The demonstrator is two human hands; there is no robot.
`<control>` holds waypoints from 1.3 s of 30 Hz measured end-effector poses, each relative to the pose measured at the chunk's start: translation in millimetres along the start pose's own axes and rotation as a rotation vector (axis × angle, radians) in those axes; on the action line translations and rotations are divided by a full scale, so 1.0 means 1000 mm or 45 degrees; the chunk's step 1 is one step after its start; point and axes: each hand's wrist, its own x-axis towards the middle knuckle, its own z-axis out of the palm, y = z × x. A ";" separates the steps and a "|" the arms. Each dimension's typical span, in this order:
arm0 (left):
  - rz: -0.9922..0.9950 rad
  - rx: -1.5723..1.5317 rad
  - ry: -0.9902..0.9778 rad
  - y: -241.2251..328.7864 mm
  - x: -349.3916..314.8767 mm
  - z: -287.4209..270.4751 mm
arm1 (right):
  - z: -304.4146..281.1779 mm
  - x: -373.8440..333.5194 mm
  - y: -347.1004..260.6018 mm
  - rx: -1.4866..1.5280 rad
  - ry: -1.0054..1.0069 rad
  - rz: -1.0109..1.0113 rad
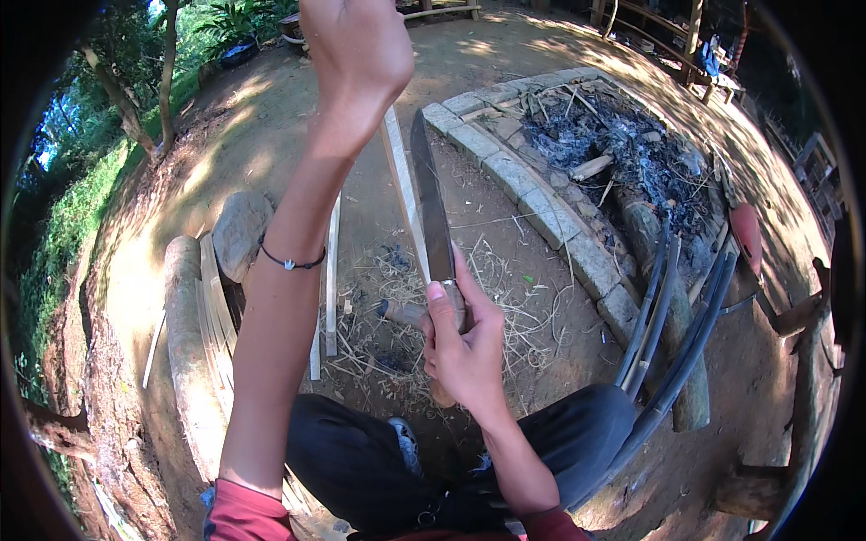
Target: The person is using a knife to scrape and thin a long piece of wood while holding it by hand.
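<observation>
My left hand [356,50] is raised at the top edge, closed, its fingers mostly hidden behind the wrist and frame edge. A long pale bamboo strip [403,194] runs from it down to my right hand [469,347]. That hand is wrapped round the wooden handle [442,394] of a long knife, thumb extended near the base of the blade [430,198]. The dark blade points up and away, beside the strip. Beneath, a short brown stick [402,313] with a dark end shows. Thin shavings [514,334] litter the ground around it.
Loose pale strips [332,288] lie left of the shavings. Farther left are a log [187,352] and a rock [242,236]. A stone border [514,176] edges an ashy fire pit [622,135]. Dark poles [690,352] lean at my right, near a red object [746,236].
</observation>
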 end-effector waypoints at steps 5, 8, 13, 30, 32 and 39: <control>-0.053 -0.092 -0.050 0.008 -0.006 0.011 | 0.004 0.001 -0.002 -0.062 0.024 -0.102; 0.000 -0.057 -0.009 0.005 -0.005 0.018 | -0.001 -0.004 0.025 -0.232 0.044 -0.013; -0.070 -0.169 0.018 -0.020 0.003 0.017 | -0.019 0.008 0.053 -0.090 0.039 0.060; -0.044 -0.209 -0.091 -0.023 0.003 0.016 | -0.032 0.010 0.055 0.000 0.037 0.355; -0.087 -0.246 -0.162 -0.018 0.001 0.017 | -0.030 0.008 0.042 0.008 0.026 0.242; 0.023 -0.142 -0.116 -0.010 0.006 0.015 | -0.025 0.005 0.102 -0.187 0.033 -0.037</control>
